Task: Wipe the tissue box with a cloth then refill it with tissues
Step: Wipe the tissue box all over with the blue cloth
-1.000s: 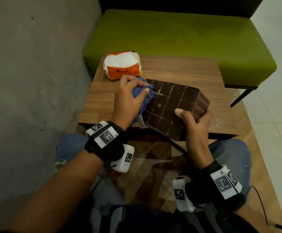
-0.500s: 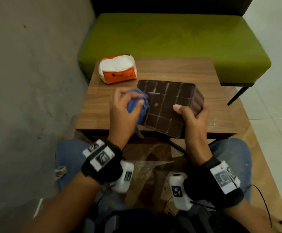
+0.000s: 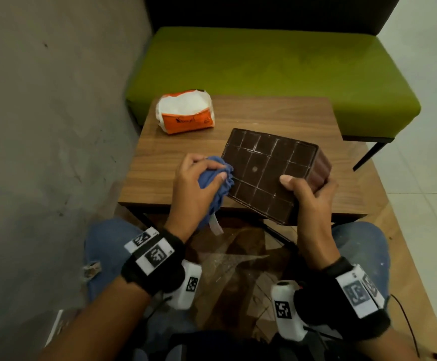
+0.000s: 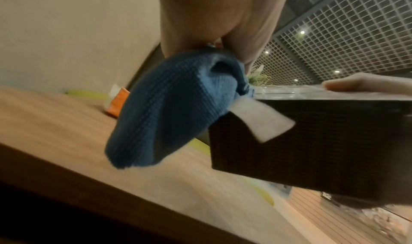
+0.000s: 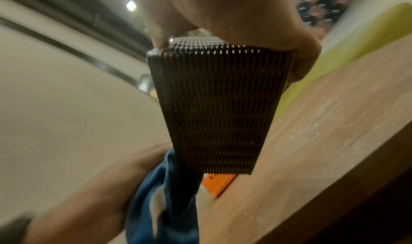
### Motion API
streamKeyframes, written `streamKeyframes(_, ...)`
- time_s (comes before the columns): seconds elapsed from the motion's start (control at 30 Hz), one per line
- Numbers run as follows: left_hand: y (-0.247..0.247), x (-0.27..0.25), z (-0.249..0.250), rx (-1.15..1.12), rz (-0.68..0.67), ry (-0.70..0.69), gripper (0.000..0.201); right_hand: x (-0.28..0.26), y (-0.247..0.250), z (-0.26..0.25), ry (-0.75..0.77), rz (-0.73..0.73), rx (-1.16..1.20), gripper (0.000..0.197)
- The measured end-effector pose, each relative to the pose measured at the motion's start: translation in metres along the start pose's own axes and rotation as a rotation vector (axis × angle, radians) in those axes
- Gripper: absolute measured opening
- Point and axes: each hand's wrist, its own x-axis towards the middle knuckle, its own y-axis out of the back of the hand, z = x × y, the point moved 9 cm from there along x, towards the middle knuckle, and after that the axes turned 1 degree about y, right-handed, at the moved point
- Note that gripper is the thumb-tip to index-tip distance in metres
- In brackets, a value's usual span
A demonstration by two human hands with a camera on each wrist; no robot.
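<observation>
My right hand (image 3: 309,194) holds the brown tissue box (image 3: 269,173) at its near right corner, thumb on the top face w/ the grid of squares, other fingers curled around the ribbed side. The box is tilted, near edge lifted above the front edge of the wooden tabletop (image 3: 251,113); I cannot tell if its far edge touches the wood. My left hand (image 3: 194,188) has its grip closed on the bunched blue cloth (image 3: 216,178), thumb & fingers pinching it, and the cloth presses against the left side of the box. A white label (image 4: 260,119) hangs from the cloth, in front of the box's side in the left wrist view. The orange & white tissue pack (image 3: 184,112) lies at the far left corner of the tabletop, apart from the box. A green bench (image 3: 264,69) stands behind.
</observation>
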Motion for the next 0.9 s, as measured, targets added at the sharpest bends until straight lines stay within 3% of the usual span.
streamKeyframes(0.17, 0.021, 0.039, 0.0, -0.023, 0.152, 0.036, 0.008, -0.015, -0.011, 0.007, 0.013, -0.054, -0.056, 0.079)
streamKeyframes(0.37, -0.009, 0.011, 0.042, -0.024, -0.036, -0.122, 0.013, -0.004, -0.008, 0.008, 0.02, -0.013, -0.065, 0.083)
streamKeyframes(0.53, 0.011, 0.029, 0.017, -0.014, 0.093, -0.016, 0.011, -0.008, -0.008, 0.017, 0.009, -0.032, -0.083, 0.071)
streamKeyframes(0.7, -0.009, 0.0, 0.039, 0.084, -0.044, -0.161, 0.014, -0.006, -0.007, 0.02, 0.003, -0.028, -0.111, 0.066)
streamKeyframes(0.83, 0.009, 0.022, 0.016, 0.085, 0.085, -0.047, 0.012, -0.011, -0.01, 0.027, 0.016, -0.025, -0.137, 0.07)
streamKeyframes(0.9, 0.004, 0.016, 0.028, 0.065, 0.097, -0.074, 0.011, -0.01, -0.011, 0.026, 0.012, -0.017, -0.149, 0.069)
